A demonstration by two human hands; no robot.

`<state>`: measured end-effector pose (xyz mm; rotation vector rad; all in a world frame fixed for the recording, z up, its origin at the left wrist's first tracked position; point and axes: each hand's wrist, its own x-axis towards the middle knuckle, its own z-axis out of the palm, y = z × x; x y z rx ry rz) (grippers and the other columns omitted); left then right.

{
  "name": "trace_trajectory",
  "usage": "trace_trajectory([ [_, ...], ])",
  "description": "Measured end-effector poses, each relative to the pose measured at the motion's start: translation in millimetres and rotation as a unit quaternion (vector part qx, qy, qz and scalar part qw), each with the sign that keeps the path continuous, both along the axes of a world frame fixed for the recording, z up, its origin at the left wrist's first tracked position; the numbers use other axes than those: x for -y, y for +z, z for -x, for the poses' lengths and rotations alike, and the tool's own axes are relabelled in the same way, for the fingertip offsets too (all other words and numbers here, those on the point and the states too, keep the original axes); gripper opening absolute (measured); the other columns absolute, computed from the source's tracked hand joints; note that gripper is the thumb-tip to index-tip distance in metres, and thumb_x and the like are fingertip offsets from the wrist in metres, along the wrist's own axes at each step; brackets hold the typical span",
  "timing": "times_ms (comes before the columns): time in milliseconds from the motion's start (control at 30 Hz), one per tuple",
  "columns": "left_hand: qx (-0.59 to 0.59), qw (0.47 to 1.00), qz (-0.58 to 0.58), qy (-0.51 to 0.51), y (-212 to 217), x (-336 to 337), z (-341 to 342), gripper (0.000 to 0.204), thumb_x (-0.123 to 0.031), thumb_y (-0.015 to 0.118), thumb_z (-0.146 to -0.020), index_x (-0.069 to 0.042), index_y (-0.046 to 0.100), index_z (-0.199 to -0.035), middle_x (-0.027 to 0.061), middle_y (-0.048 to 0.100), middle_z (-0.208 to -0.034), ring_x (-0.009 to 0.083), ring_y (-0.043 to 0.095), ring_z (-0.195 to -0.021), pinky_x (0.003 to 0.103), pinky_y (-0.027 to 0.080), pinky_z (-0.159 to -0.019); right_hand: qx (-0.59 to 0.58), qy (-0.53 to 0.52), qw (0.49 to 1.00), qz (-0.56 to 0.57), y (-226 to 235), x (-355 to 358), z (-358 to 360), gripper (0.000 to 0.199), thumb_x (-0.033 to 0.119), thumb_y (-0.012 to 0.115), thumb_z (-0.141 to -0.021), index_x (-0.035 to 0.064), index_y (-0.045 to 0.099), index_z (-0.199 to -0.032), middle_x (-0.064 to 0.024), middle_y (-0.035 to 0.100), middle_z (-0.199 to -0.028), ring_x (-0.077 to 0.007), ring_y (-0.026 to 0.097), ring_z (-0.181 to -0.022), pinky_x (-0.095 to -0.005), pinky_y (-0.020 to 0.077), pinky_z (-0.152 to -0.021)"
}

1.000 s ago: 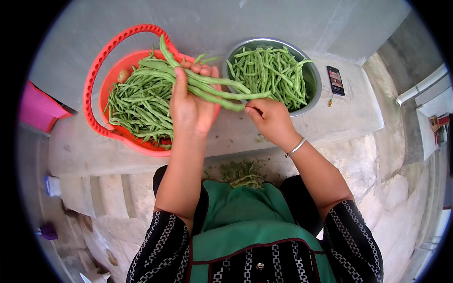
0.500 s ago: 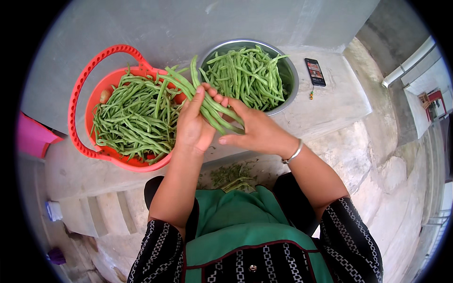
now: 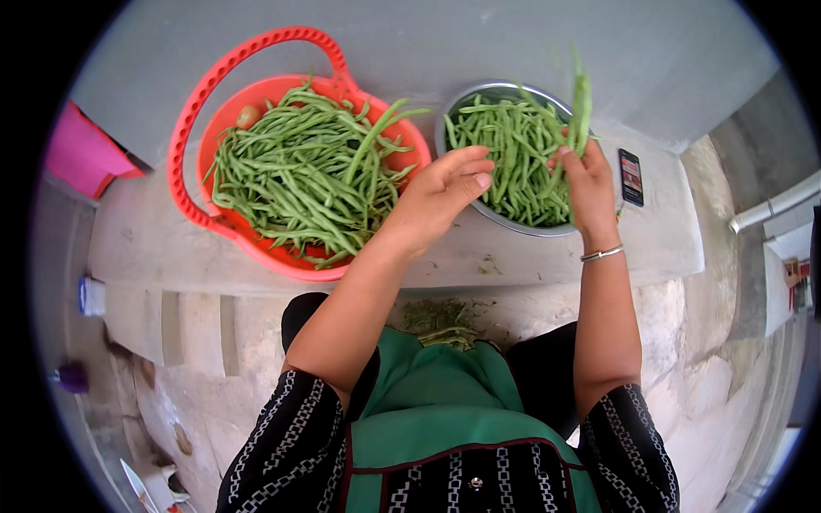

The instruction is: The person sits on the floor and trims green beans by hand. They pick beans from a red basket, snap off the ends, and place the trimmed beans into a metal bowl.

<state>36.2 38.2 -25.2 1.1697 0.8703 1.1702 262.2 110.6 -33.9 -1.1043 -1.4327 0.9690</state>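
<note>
Long green beans stand up out of my right hand, whose fingers are closed round them. That hand is over the right side of a metal bowl, where more green beans are heaped. My left hand holds nothing; its fingers and thumb stretch toward the bowl's near-left rim. To its left stands a red plastic basket with a tall perforated handle, full of thinner-looking green beans. A small brownish round thing lies at the basket's back left.
Basket and bowl sit on a concrete ledge against a grey wall. A phone lies right of the bowl. Bean scraps lie on the ground below the ledge. Something pink is at the far left.
My hands have come apart. The right one has carried green beans rightward over the bowl; the left has let go of them. The whole view has shifted.
</note>
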Motion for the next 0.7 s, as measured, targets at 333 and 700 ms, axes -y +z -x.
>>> trace_trajectory([
  [333, -0.508, 0.799, -0.140, 0.289, -28.4, -20.2, 110.9, 0.039, -0.013, 0.059, -0.087, 0.001, 0.052, -0.123, 0.0204, 0.062, -0.112, 0.0329, 0.060, -0.105, 0.041, 0.046, -0.090, 0.398, -0.079, 0.885, -0.231, -3.2, -8.3, 22.5, 0.038, 0.019, 0.066, -0.082, 0.0019, 0.058, -0.115, -0.0205, 0.054, -0.123, -0.0354, 0.053, -0.114, -0.0393, 0.0447, -0.093],
  [700, -0.539, 0.774, -0.151, 0.295, -34.3, -38.1, 105.1, 0.025, -0.011, 0.058, -0.087, -0.003, 0.062, -0.110, 0.0179, 0.062, -0.102, 0.0331, 0.062, -0.090, 0.038, 0.048, -0.083, 0.364, 0.052, 0.904, -0.216, -0.8, 43.8, 32.7, 0.026, 0.012, 0.065, -0.081, 0.0064, 0.063, -0.107, -0.0151, 0.054, -0.124, -0.0321, 0.060, -0.096, -0.0375, 0.0503, -0.079],
])
